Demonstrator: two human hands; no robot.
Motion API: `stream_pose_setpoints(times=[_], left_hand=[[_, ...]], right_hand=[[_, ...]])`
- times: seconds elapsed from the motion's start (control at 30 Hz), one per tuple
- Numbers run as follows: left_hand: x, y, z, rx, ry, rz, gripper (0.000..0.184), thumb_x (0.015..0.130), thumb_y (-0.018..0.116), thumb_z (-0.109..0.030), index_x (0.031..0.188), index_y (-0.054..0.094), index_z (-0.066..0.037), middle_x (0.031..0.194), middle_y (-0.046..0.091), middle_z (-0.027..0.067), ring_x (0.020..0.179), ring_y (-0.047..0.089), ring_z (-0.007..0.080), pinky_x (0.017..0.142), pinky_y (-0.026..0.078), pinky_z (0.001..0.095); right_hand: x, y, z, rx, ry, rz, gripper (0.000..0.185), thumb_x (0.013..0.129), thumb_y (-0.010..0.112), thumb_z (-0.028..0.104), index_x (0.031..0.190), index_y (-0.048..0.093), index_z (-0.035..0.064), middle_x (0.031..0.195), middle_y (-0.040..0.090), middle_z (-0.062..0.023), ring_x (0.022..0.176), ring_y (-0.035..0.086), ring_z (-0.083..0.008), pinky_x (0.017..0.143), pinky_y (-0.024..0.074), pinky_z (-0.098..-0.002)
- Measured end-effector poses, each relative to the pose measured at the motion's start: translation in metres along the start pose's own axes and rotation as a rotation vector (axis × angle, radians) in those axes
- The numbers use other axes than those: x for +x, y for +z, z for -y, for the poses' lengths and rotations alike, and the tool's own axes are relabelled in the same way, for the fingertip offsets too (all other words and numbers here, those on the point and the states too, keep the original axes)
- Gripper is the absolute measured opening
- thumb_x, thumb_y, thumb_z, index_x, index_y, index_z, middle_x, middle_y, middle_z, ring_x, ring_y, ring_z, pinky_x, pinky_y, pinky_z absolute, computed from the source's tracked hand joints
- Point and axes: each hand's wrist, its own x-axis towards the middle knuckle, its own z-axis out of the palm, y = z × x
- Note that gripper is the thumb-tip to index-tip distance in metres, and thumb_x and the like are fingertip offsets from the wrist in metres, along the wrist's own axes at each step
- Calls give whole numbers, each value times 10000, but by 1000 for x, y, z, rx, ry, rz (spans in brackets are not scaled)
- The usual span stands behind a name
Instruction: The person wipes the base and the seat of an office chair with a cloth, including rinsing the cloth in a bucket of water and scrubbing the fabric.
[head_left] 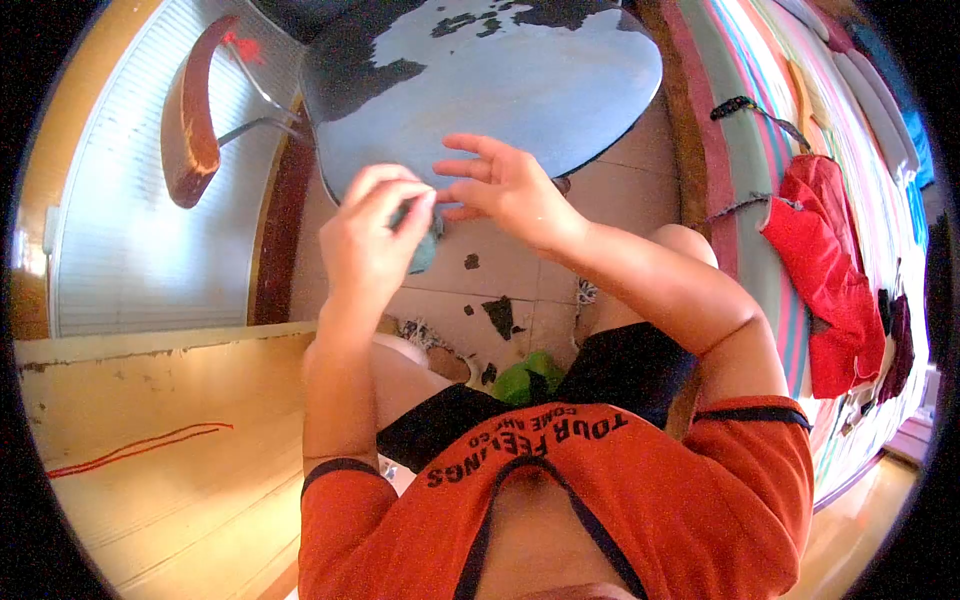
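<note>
My left hand [370,225] is closed in a pinch at the near edge of the chair seat, thumb against forefinger. A small dark green piece of cloth [426,252] is held in it and hangs below the fingers. Just to the right, my right hand [510,195] has its fingers stretched out and spread. Its fingertips are close to the left thumb and forefinger; whether they touch, or a thin thread runs between them, I cannot tell.
Ahead stands a chair with a worn grey-blue and black seat [500,90] and a wooden armrest [192,120]. Dark scraps [497,317] lie on the tiled floor. On the right, a striped bed [745,170] carries a red cloth [825,270]. Red string [150,447] lies on yellow wood at left.
</note>
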Motion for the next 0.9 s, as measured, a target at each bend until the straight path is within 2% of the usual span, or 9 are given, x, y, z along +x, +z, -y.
stream_pose_setpoints(times=[0.17, 0.23, 0.3, 0.47, 0.5, 0.6, 0.7, 0.83, 0.9], left_hand=[[1, -4, 4, -555, -332, -207, 175, 909, 526, -172, 813, 522, -25, 810, 527, 27, 778, 487, 110, 750, 396, 237], [-4, 9, 5, -914, -408, -204, 206, 955, 432, -227, 862, 497, -54, 913, 504, 41, 869, 444, 98, 804, 347, 224], [-7, 16, 4, -1027, -454, -144, 212, 954, 434, -232, 865, 493, -49, 919, 504, 35, 879, 442, 103, 826, 339, 222], [6, -25, 37, -659, -490, -17, 342, 948, 400, -327, 1050, 539, -32, 1112, 582, 94, 1123, 506, 222, 941, 381, 374], [6, -29, 53, -650, -465, -22, 368, 946, 392, -348, 1019, 568, -33, 1014, 610, 80, 1031, 545, 204, 913, 392, 357], [3, -16, 71, -235, -372, -63, 349, 937, 434, -314, 955, 600, -7, 886, 600, 80, 827, 537, 161, 775, 412, 303], [-1, 9, 79, -24, -259, -90, 282, 905, 503, -254, 930, 605, 7, 877, 617, 145, 778, 582, 239, 731, 444, 318], [4, -1, 62, 172, -208, 3, 244, 884, 505, -207, 936, 606, 9, 946, 622, 165, 882, 586, 314, 791, 447, 364], [8, -6, 69, 253, -205, 92, 234, 862, 499, -167, 943, 602, 27, 981, 614, 173, 916, 568, 352, 814, 441, 385]], right_hand=[[-12, 8, 17, -594, -107, 148, 516, 853, 617, 242, 1249, 390, 3, 1039, 553, -117, 829, 579, -196, 769, 475, -292], [-15, 19, -10, -801, -635, 91, 561, 818, 654, 269, 1250, 400, 17, 1021, 555, -144, 909, 564, -220, 835, 455, -339], [-15, 22, -17, -669, -548, 33, 604, 790, 676, 263, 1276, 391, 45, 1017, 562, -170, 992, 545, -242, 885, 428, -360], [15, -28, 48, -912, -423, -355, 378, 776, 639, 215, 1123, 565, 87, 1029, 603, -180, 958, 592, -324, 831, 469, -378], [41, -74, 50, -1043, -698, -507, 360, 774, 642, 238, 1091, 572, 85, 1032, 600, -177, 962, 586, -328, 824, 469, -381], [60, -159, 70, -1405, -584, -1010, 304, 770, 610, 218, 1060, 597, 129, 1051, 599, -132, 944, 589, -303, 813, 472, -409], [71, -125, 46, -1375, -325, -786, 348, 751, 590, 174, 1095, 603, 125, 1032, 610, -137, 1003, 567, -289, 843, 468, -396], [58, 3, -39, -1388, -731, 12, 349, 643, 579, 79, 974, 645, 167, 938, 595, -90, 902, 584, -266, 749, 502, -380], [47, 18, -38, -1522, -746, 74, 356, 643, 602, 107, 990, 626, 182, 899, 554, -73, 868, 578, -263, 726, 504, -377]])
